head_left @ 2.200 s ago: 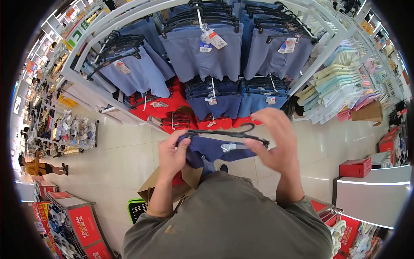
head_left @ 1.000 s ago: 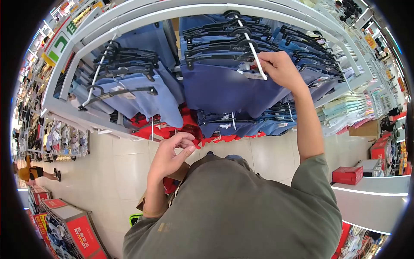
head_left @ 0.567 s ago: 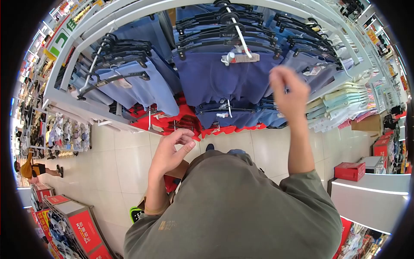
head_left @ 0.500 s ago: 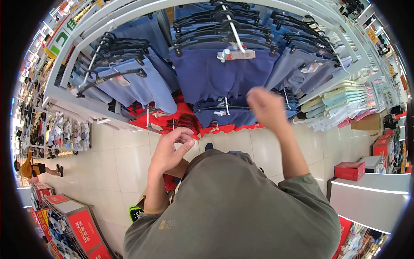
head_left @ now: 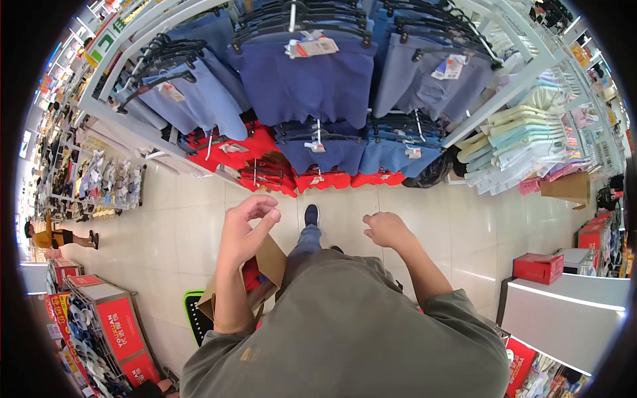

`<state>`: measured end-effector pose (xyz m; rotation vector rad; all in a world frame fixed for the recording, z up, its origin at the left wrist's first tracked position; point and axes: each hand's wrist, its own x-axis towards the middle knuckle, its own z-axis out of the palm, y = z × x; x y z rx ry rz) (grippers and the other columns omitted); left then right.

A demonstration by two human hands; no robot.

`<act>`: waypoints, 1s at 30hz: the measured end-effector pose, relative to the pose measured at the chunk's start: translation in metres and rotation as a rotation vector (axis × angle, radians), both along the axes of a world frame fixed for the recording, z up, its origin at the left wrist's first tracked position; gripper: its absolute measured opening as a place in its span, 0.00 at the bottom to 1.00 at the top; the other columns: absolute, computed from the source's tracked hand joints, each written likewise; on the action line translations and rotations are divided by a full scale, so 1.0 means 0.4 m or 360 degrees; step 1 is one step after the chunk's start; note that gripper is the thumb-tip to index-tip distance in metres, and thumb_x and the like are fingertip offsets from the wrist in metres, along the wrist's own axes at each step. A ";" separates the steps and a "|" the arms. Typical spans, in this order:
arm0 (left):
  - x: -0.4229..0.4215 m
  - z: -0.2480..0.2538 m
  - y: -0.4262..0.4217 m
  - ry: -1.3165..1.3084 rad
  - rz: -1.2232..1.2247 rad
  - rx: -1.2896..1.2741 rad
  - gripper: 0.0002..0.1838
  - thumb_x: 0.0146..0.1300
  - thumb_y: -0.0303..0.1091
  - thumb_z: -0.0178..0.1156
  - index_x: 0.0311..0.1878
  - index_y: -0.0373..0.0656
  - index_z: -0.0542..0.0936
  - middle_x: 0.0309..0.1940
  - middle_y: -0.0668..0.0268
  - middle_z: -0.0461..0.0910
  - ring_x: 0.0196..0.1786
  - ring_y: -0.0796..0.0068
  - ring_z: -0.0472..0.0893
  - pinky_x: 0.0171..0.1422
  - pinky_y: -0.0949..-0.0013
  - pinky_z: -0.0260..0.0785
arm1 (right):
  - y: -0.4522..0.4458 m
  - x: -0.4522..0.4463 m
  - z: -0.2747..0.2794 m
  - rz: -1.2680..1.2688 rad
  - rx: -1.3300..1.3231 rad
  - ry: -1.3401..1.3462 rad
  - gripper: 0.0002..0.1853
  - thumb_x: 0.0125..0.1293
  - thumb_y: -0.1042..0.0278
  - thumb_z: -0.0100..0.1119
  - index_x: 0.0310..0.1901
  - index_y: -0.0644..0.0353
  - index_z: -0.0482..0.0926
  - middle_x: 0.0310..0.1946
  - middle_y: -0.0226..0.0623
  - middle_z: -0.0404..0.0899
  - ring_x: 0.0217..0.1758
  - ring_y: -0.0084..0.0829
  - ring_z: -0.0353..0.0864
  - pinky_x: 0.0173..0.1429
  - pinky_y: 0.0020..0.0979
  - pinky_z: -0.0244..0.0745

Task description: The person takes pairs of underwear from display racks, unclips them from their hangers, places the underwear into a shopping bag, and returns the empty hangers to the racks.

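Drawn back from the navy shorts [head_left: 305, 86] since the earlier frame, the right hand [head_left: 389, 230] now hovers over the floor [head_left: 424, 219], fingers loosely bent, gripping nothing. In the head view, the left hand [head_left: 245, 229] is half-curled, also empty, its thumb apart from the fingers. A paper bag [head_left: 273, 260] with red cloth [head_left: 251, 274] inside sits just beside the left forearm. Ahead of both hands and well apart from them, the shorts hang at the front of the rack's [head_left: 521, 83] upper middle row, a tag [head_left: 317, 46] at their top; red clothes [head_left: 323, 180] hang lower down.
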<state>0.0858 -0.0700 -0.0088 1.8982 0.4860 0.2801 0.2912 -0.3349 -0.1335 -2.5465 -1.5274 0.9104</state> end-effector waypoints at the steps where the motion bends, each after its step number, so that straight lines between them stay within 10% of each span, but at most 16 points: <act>1: -0.023 -0.001 -0.023 0.0029 -0.0001 -0.0009 0.10 0.69 0.27 0.64 0.50 0.32 0.80 0.33 0.65 0.85 0.40 0.76 0.85 0.54 0.68 0.77 | -0.019 -0.019 -0.014 0.0017 -0.0009 0.0028 0.15 0.66 0.58 0.63 0.48 0.60 0.81 0.38 0.51 0.86 0.46 0.53 0.85 0.51 0.50 0.80; 17: -0.467 0.000 -0.042 -0.0133 0.0679 -0.0172 0.09 0.68 0.28 0.67 0.45 0.32 0.81 0.31 0.66 0.84 0.36 0.79 0.83 0.47 0.72 0.77 | 0.198 -0.297 0.021 0.0811 -0.0023 0.0205 0.12 0.69 0.60 0.59 0.43 0.60 0.83 0.41 0.48 0.85 0.48 0.51 0.84 0.53 0.48 0.79; 24: -0.579 -0.034 0.204 -0.0080 0.0678 -0.0017 0.08 0.71 0.28 0.62 0.43 0.32 0.80 0.30 0.65 0.83 0.35 0.78 0.83 0.43 0.73 0.76 | 0.433 -0.757 0.196 0.1361 0.0711 0.1434 0.09 0.68 0.72 0.53 0.42 0.63 0.82 0.39 0.51 0.84 0.44 0.55 0.83 0.50 0.50 0.76; 30: -0.470 0.007 0.313 -0.0243 0.0480 0.0187 0.07 0.69 0.30 0.64 0.41 0.34 0.82 0.28 0.67 0.83 0.32 0.81 0.81 0.39 0.73 0.74 | 0.627 -1.093 0.107 0.1684 0.0114 0.0618 0.19 0.66 0.70 0.54 0.57 0.59 0.82 0.60 0.49 0.80 0.62 0.47 0.79 0.65 0.42 0.74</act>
